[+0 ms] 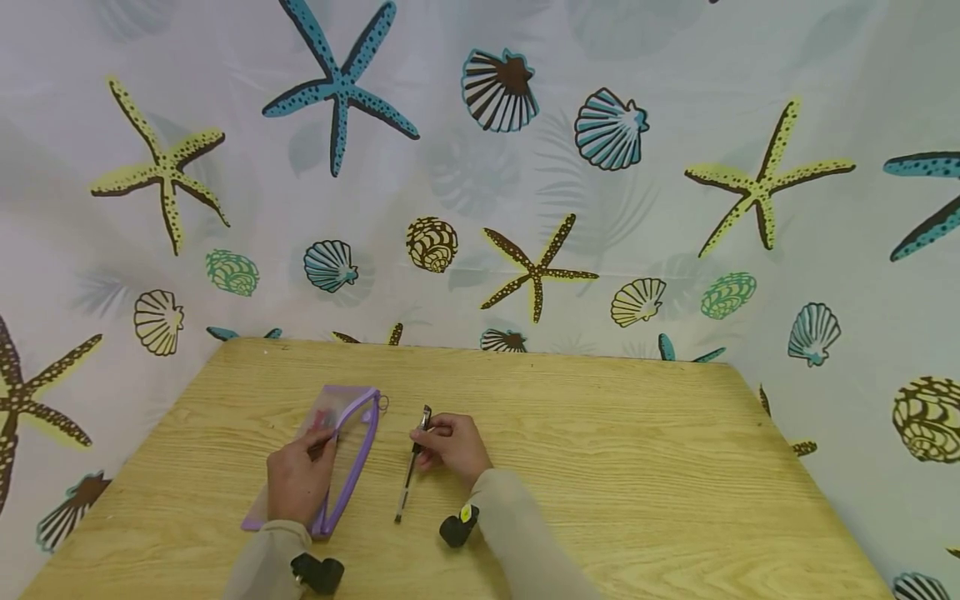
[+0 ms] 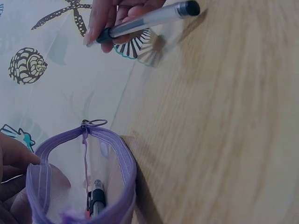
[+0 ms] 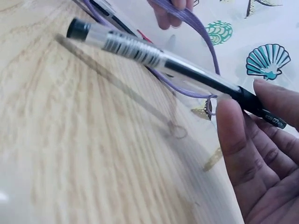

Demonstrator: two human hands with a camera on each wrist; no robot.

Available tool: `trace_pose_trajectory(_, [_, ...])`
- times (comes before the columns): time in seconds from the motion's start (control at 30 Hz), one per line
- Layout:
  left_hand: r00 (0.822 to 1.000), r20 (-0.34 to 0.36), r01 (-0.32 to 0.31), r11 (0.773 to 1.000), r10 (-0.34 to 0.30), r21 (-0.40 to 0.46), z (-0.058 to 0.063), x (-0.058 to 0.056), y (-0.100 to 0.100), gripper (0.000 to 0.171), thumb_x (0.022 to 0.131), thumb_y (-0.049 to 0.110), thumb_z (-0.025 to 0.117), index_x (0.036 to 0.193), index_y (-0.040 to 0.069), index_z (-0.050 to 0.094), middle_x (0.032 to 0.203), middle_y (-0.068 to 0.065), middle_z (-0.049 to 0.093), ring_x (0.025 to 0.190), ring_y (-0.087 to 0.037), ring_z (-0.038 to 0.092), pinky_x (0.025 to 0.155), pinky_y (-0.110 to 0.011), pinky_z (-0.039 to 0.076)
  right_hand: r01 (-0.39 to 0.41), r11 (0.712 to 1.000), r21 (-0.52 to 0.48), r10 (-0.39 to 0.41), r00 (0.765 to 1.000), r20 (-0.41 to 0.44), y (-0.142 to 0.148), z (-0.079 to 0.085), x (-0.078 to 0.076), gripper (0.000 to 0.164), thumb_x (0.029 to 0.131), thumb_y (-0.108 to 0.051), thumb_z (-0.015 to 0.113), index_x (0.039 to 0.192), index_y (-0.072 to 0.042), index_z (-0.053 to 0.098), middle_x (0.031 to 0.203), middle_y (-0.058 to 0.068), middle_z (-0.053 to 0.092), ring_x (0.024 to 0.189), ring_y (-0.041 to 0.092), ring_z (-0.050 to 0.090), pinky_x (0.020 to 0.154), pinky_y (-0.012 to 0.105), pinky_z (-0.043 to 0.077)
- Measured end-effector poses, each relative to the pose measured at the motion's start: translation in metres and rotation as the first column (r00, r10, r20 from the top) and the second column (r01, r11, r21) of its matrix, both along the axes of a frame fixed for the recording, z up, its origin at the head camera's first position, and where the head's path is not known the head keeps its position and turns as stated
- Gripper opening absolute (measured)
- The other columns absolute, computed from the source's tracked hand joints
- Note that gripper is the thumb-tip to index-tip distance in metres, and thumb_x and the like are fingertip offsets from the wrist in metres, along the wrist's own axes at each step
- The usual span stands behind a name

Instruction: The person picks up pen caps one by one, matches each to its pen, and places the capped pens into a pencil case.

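My left hand (image 1: pixel 300 479) pinches one edge of a clear pencil pouch (image 1: pixel 258 510) with purple zipper trim, its mouth gaping wide. Inside the pouch, in the left wrist view, lie a dark-capped pen (image 2: pixel 97 198) and something red beside it. To the right, my right hand (image 1: pixel 453 446) pinches a capped gel pen (image 3: pixel 187 70) by its black cap, between thumb and fingers. The pen's clear barrel, with a barcode label, slants down toward me and casts a shadow on the table. A ring pull (image 1: pixel 384 402) hangs at the pouch's far corner.
The pouch and hands are over a light wood-grain table (image 1: pixel 637 475). A white cloth (image 1: pixel 465 183) printed with starfish and shells rises behind it and along both sides. Each wrist wears a small black camera, such as the right one (image 1: pixel 459 527).
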State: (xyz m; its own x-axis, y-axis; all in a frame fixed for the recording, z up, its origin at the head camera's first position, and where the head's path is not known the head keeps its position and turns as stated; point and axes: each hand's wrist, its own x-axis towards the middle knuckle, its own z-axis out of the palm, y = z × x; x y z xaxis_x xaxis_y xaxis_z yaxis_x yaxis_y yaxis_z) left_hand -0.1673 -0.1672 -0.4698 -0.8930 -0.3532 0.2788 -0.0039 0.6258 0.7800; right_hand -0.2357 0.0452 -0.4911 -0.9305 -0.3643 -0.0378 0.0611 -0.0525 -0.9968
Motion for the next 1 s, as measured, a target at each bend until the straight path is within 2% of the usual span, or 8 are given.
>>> trace_pose_trajectory(0.27, [0.999, -0.034, -0.009, 1.0, 0.008, -0.027, -0.002, 0.0, 0.0, 0.02, 0.09, 0.006, 0.064, 0.105, -0.005, 0.072, 0.096, -0.023, 0.07, 0.085, -0.034, 0.07, 0.072, -0.042, 0.057, -0.004, 1.0, 0.019, 0.004, 1.0, 0.002, -0.017, -0.001, -0.003, 0.017, 0.089, -0.008, 0.068, 0.094, 0.009, 0.067, 0.063, 0.006, 0.065, 0.051, 0.013, 0.063, 0.055, 0.033, 0.057])
trace_pose_trajectory(0.43, [1.0, -0.022, -0.007, 1.0, 0.007, -0.023, -0.001, 0.0, 0.0, 0.021, 0.091, 0.006, 0.064, 0.106, -0.005, 0.071, 0.097, -0.024, 0.07, 0.087, -0.034, 0.07, 0.072, -0.042, 0.057, -0.013, 1.0, 0.021, 0.013, 1.0, 0.015, -0.026, 0.0, -0.005, 0.021, 0.09, -0.009, 0.067, 0.096, 0.01, 0.067, 0.066, 0.009, 0.066, 0.053, 0.014, 0.063, 0.056, 0.034, 0.058])
trace_pose_trajectory(0.67, [1.0, -0.019, -0.004, 1.0, 0.003, -0.022, -0.001, 0.0, 0.0, 0.021, 0.091, 0.007, 0.064, 0.106, -0.005, 0.071, 0.097, -0.024, 0.07, 0.087, -0.034, 0.07, 0.073, -0.043, 0.056, -0.019, 1.0, -0.001, 0.019, 0.998, 0.063, -0.037, 0.003, -0.005, 0.025, 0.092, -0.007, 0.064, 0.1, 0.016, 0.064, 0.07, 0.021, 0.067, 0.053, 0.015, 0.063, 0.058, 0.036, 0.058])
trace_pose_trajectory(1.0, [1.0, -0.017, -0.002, 1.0, 0.001, -0.027, -0.001, -0.001, -0.001, 0.021, 0.091, 0.007, 0.063, 0.105, -0.005, 0.071, 0.097, -0.023, 0.07, 0.087, -0.034, 0.07, 0.073, -0.043, 0.056, -0.033, 0.999, -0.019, 0.035, 0.995, 0.096, -0.051, 0.005, -0.008, 0.019, 0.094, -0.003, 0.059, 0.098, 0.015, 0.064, 0.073, 0.022, 0.066, 0.053, 0.015, 0.063, 0.061, 0.037, 0.058])
